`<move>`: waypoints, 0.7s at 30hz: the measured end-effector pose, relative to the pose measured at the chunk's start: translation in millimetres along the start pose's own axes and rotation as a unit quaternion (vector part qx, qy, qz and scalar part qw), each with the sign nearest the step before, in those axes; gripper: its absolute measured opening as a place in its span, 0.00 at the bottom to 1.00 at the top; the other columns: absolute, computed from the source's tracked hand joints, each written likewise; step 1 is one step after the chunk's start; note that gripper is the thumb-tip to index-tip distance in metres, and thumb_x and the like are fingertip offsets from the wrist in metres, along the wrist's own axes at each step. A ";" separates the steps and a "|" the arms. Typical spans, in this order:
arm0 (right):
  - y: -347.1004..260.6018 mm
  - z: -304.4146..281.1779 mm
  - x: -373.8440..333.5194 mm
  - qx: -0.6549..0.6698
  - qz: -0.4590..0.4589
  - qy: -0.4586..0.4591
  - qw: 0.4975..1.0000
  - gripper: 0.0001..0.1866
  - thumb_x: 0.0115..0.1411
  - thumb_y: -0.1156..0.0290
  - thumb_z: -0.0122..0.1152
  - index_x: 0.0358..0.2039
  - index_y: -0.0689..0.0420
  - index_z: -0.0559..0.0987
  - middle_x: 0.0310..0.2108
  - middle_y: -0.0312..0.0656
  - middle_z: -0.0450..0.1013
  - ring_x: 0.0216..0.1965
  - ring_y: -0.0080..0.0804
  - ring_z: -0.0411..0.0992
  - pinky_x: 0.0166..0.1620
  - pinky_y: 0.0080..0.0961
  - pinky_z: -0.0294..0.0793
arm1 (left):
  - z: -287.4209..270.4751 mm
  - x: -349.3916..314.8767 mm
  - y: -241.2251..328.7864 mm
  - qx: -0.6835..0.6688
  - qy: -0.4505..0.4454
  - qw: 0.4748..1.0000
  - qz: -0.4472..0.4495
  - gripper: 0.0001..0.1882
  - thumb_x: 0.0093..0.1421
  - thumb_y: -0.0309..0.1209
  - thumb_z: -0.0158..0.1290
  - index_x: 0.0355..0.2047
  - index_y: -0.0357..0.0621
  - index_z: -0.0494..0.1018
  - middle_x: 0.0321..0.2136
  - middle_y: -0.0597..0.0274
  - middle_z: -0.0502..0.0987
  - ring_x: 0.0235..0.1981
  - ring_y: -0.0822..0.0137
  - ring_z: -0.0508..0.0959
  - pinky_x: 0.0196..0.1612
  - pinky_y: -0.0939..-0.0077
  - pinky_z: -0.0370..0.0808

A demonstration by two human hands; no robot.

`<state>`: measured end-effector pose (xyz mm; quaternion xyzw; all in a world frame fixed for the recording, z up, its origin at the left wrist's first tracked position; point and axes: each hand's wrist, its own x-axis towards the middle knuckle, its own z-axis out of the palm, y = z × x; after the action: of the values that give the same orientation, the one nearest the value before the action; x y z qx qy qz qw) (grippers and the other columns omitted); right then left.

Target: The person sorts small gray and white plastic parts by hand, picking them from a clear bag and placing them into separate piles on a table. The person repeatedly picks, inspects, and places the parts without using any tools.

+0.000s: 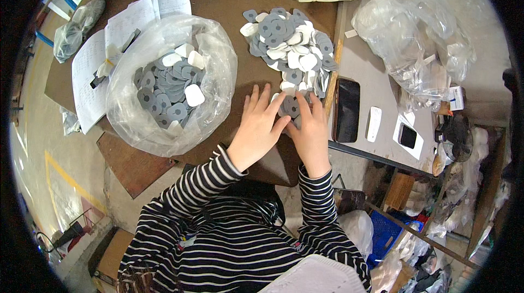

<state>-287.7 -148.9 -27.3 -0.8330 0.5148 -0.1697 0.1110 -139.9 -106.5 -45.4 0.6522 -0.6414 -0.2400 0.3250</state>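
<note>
Head view showed the left hand (255, 132) and right hand (311, 137), fingers apart, around the nearest grey holed pads (291, 106)

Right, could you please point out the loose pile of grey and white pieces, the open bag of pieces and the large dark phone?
Loose pile (295, 47): head view, middle of the heap.
Open bag (219, 83): head view, its right wall.
Large dark phone (347, 110): head view, mid-screen.
</note>
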 end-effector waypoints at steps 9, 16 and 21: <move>-12.5 21.6 -4.5 -0.080 0.007 0.032 0.996 0.24 0.55 0.77 0.58 0.53 0.69 0.71 0.52 0.65 0.71 0.49 0.52 0.76 0.44 0.35 0.81 | 9.4 -4.8 7.7 -0.131 -0.016 0.991 0.011 0.25 0.61 0.26 0.50 0.59 0.30 0.64 0.54 0.35 0.71 0.56 0.43 0.72 0.60 0.60 0.68; -7.4 13.6 2.5 0.004 0.055 0.026 0.998 0.14 0.59 0.76 0.57 0.46 0.63 0.78 0.34 0.60 0.76 0.31 0.49 0.79 0.31 0.37 0.78 | -15.6 -15.2 6.9 -0.234 -0.015 0.972 -0.028 0.18 0.64 0.27 0.52 0.55 0.39 0.72 0.54 0.50 0.75 0.54 0.54 0.76 0.57 0.68 0.70; 12.7 -12.5 11.0 0.195 0.103 0.100 0.970 0.14 0.61 0.76 0.59 0.48 0.64 0.80 0.23 0.53 0.74 0.19 0.27 0.72 0.26 0.25 0.72 | -28.8 -19.1 5.0 -0.335 -0.090 0.933 -0.093 0.19 0.67 0.27 0.49 0.58 0.39 0.70 0.54 0.56 0.75 0.55 0.63 0.75 0.59 0.71 0.68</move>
<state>-298.5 -164.6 -18.6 -0.7166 0.5635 -0.3366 0.2361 -123.5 -84.1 -24.3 0.5379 -0.4869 -0.5277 0.4417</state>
